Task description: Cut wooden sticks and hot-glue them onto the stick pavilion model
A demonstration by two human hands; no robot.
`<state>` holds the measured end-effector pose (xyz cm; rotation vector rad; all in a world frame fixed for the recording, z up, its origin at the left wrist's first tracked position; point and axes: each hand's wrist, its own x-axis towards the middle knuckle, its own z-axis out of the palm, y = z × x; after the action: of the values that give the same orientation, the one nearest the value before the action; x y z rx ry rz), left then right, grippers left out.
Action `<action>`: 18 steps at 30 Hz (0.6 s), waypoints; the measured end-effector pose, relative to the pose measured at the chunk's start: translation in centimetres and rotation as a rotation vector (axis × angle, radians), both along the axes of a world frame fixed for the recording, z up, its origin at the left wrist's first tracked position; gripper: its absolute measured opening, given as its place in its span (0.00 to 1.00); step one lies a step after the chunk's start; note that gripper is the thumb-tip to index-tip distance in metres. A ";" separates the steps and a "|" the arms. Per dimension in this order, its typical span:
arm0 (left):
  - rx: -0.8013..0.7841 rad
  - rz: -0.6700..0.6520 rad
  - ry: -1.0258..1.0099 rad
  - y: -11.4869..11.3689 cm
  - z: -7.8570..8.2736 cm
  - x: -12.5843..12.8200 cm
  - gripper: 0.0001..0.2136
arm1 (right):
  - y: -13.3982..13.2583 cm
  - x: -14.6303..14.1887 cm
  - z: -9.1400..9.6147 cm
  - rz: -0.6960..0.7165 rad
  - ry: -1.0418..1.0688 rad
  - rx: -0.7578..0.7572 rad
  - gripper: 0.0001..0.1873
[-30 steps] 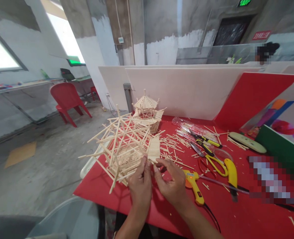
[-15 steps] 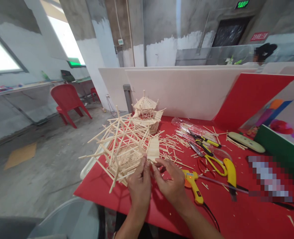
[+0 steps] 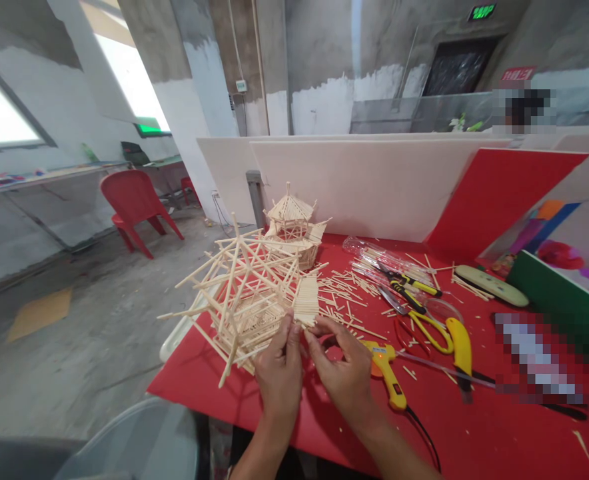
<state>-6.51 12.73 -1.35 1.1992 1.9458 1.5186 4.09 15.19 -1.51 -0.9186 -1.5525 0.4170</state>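
Note:
A pavilion-like frame of thin wooden sticks [image 3: 242, 267] stands at the table's left front. Its right side carries a slatted panel [image 3: 306, 299] of sticks laid side by side. My left hand [image 3: 280, 363] is closed in a pinch at the panel's lower edge, thumb and forefinger pressed together against the frame. Close beside it, my right hand [image 3: 343, 363] is also pinched, with the pale end of a small wooden stick at its fingertips, partly hidden. To its right lies a yellow glue gun [image 3: 387, 370] with a small orange light showing.
Loose sticks [image 3: 347, 290] lie behind my hands. A finished-looking stick pavilion [image 3: 292, 227] stands farther back. Pliers [image 3: 402, 290], yellow-handled scissors [image 3: 432, 333] and a yellow-handled tool [image 3: 459, 347] lie rightward. White boards [image 3: 364, 187] rise behind the red table [image 3: 339, 447]. A bin [image 3: 139, 440] is at lower left.
Both hands stay at the panel's lower edge, with only a slight shift of the right fingers. The view moves very slightly; the models and tools stay in place.

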 end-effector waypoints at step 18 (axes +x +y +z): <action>0.088 0.009 0.030 -1.7 0.7 0.5 0.25 | -0.6 2.3 0.4 -0.007 0.018 -0.048 0.12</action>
<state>-6.03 11.05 -0.65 1.2580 1.9241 1.6154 6.36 14.57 -1.16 -0.9553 -1.5281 0.4582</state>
